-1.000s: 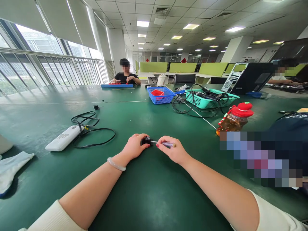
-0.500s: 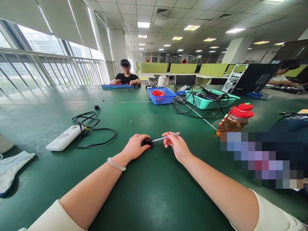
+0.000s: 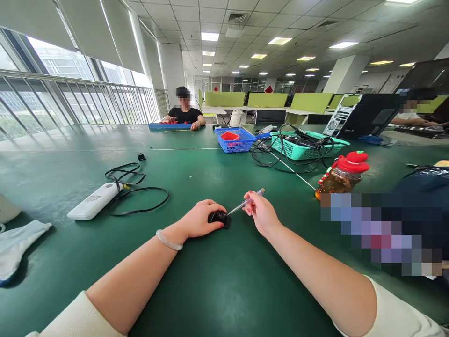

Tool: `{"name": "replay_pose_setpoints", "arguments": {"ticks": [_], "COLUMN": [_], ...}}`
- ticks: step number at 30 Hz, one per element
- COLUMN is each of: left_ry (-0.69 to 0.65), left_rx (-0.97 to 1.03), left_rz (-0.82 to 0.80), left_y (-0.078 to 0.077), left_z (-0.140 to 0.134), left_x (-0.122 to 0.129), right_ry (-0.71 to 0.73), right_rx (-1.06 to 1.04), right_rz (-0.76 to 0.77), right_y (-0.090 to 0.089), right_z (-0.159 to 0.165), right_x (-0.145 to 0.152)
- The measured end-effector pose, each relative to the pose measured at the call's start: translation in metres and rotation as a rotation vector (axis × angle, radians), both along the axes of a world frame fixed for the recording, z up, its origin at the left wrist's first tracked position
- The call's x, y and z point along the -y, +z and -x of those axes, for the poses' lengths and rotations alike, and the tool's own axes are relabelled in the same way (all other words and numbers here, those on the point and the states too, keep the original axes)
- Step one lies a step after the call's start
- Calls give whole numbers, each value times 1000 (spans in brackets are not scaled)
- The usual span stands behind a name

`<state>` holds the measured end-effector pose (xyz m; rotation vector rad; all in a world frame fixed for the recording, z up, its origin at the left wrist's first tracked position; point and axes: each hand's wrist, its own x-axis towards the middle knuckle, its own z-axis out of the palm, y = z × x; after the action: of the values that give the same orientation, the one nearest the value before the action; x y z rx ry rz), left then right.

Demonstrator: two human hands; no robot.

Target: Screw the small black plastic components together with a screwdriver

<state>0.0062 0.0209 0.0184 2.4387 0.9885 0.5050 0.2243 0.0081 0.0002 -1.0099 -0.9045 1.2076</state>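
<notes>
A small black block-like part sits on the green table, with round details on the face turned up. My left hand is closed around its left side, thumb along the near edge and fingers over the far one. Between the thumb and fingers of my right hand is a slim screwdriver with a clear handle. Its shaft slants down to the left, and the tip meets the right side of the black part. Exactly where the tip sits is too small to tell.
On the left lie a white power bank and a black cable. Beyond my hands stand a blue basket and a teal basket with tangled cables. A red-lidded bottle stands at right. Another person sits across the table.
The black part has shifted slightly toward me and to the right, turning in my left hand. My right hand has tilted the screwdriver more steeply.
</notes>
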Motion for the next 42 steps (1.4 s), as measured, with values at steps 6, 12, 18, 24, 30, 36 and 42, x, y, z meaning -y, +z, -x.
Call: {"name": "replay_pose_setpoints", "arguments": {"ticks": [6,12,18,24,30,36,42], "left_ry": [-3,91,190,211,262,278,277], "left_rx": [6,-6,-25,-43,-48,-38,-52], "left_rz": [-23,-76,-70,-95,-114,-127,-144], "left_y": [-1,-5,-8,-9,-11,-13,-11], "left_z": [-1,-3,-2,-3,-2,-2,-3], "left_x": [1,-2,-7,-6,-8,-8,-8], "right_ry": [12,64,129,71,78,134,184], "right_rx": [38,181,338,370,763,1162,1388], "right_rz": [-65,-178,-275,-303,-455,-929,-1195], "right_y": [2,4,8,8,15,18,15], "right_z": [2,4,6,5,4,10,15], "right_x": [1,6,12,13,25,33,35]}}
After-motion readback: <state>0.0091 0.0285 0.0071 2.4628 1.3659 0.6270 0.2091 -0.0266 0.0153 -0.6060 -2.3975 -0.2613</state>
